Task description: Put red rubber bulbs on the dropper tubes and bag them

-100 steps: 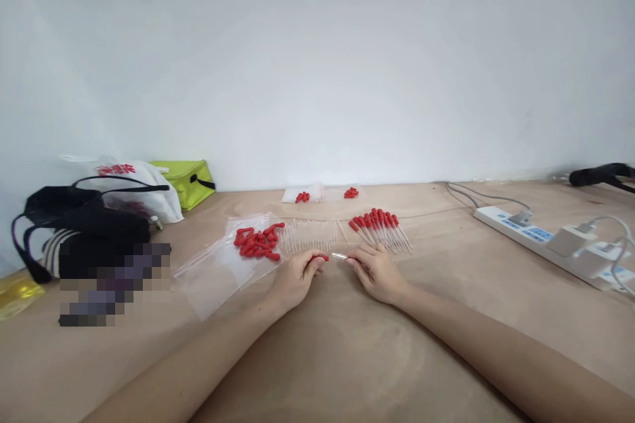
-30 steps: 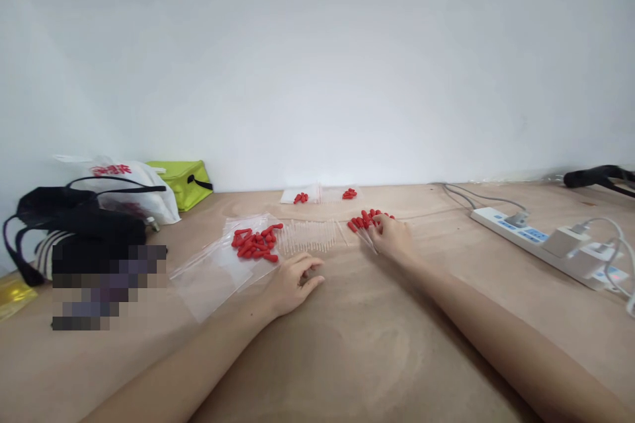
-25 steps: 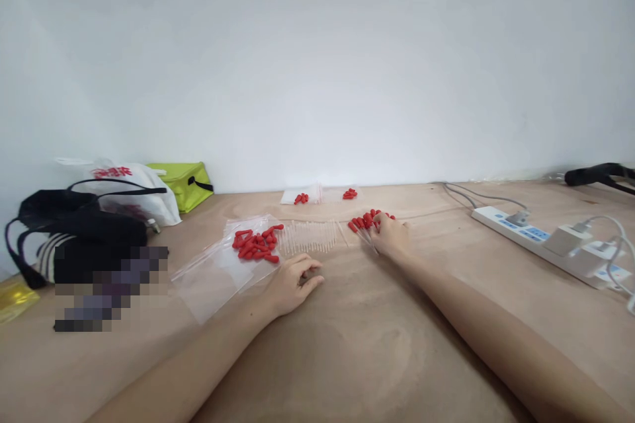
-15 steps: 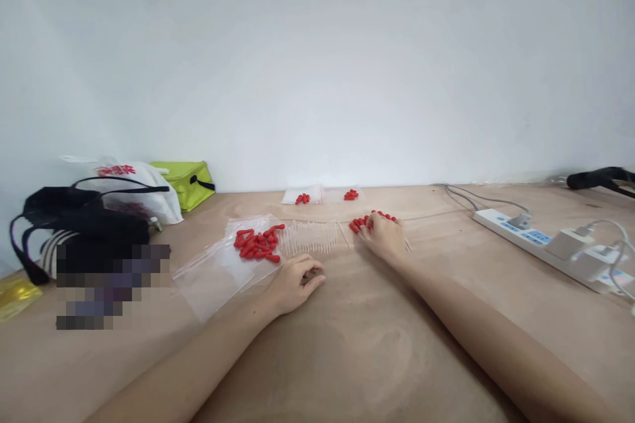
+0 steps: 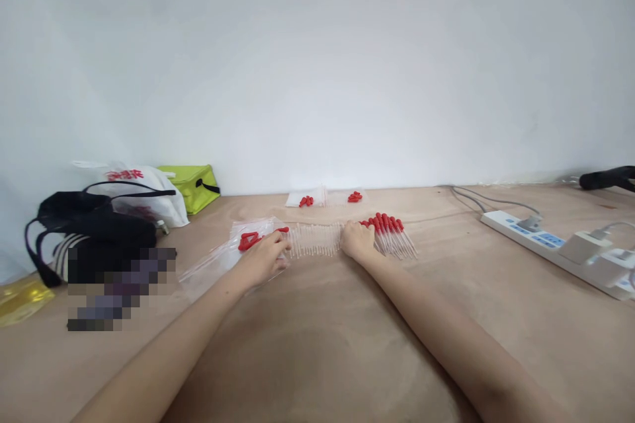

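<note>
My left hand [image 5: 265,256] reaches over a pile of red rubber dropper bulbs [image 5: 248,240] lying on a clear plastic bag [image 5: 208,271]. Its thumb and fingers are apart, and nothing shows between them. At the right end of a row of thin glass dropper tubes [image 5: 315,240] is my right hand [image 5: 358,240], with its fingers curled down. Its fingertips are hidden, so what it pinches cannot be made out. Just right of that hand, several droppers with red bulbs [image 5: 387,223] on their tubes lie side by side, bulbs toward the wall.
Two small bags with red bulbs [image 5: 306,201] lie near the wall. A white power strip [image 5: 526,231] with plugs and cables stands on the right. On the left are a black bag [image 5: 94,225], a white plastic bag [image 5: 169,201] and a lime-green box bag [image 5: 196,188].
My right hand has moved left from the bulbed droppers to the end of the tube row, uncovering them. My left hand has moved left and away from me, onto the bulb pile.
</note>
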`<state>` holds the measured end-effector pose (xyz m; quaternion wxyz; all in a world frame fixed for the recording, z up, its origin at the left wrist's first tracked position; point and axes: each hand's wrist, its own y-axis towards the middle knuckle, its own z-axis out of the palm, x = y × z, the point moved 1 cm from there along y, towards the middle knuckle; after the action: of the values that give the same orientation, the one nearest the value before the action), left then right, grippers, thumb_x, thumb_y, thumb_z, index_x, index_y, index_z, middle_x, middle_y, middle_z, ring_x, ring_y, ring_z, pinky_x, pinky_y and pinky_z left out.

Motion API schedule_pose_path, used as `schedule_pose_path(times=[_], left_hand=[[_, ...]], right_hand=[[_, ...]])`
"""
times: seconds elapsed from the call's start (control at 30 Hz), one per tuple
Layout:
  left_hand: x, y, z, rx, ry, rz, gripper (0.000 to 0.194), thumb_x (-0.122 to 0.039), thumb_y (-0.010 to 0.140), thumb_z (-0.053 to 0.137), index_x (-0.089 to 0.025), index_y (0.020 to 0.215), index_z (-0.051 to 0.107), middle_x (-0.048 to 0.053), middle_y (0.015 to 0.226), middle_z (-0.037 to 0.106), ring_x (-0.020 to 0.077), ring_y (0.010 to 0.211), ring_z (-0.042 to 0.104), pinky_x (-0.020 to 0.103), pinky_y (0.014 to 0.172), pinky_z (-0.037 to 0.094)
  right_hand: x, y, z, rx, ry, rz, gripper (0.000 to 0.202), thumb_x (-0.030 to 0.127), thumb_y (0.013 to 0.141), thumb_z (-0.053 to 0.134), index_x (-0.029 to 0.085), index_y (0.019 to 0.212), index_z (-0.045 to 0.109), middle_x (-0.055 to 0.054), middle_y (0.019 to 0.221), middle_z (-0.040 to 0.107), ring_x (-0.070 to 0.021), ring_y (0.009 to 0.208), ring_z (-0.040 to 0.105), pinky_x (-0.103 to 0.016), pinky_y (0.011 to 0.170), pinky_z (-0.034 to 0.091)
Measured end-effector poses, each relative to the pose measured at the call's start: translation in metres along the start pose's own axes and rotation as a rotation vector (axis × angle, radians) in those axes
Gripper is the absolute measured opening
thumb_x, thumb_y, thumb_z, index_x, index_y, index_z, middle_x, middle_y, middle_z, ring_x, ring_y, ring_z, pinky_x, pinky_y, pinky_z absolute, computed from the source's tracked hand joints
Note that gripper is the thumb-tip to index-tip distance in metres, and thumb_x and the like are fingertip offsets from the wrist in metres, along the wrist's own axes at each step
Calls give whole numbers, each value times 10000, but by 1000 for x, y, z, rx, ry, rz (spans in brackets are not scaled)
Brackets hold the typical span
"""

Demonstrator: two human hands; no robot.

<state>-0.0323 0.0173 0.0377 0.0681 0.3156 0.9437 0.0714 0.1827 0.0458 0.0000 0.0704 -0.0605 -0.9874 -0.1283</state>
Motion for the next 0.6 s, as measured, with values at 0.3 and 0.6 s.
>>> schedule_pose_path(times=[0.3, 0.6], left_hand=[[-3, 3, -12, 1, -130, 14, 55, -179, 742, 470, -169, 690, 486, 27, 754, 524, 171, 710, 516, 272, 636, 394], [-53, 0, 22, -146, -881, -75, 180, -269, 798, 408, -149, 855, 529, 52, 805, 600, 157, 738, 599, 281, 691, 474]], right_hand=[[-7, -13, -3, -144, 6, -116, 271, 118, 779, 363, 104, 965, 560, -164, 960, 564, -250, 897, 497, -353, 718, 261], [-55, -66, -5, -335, 276, -520, 303, 82, 780, 355, 166, 1020, 520, -82, 895, 523, -176, 812, 469, -287, 681, 303]])
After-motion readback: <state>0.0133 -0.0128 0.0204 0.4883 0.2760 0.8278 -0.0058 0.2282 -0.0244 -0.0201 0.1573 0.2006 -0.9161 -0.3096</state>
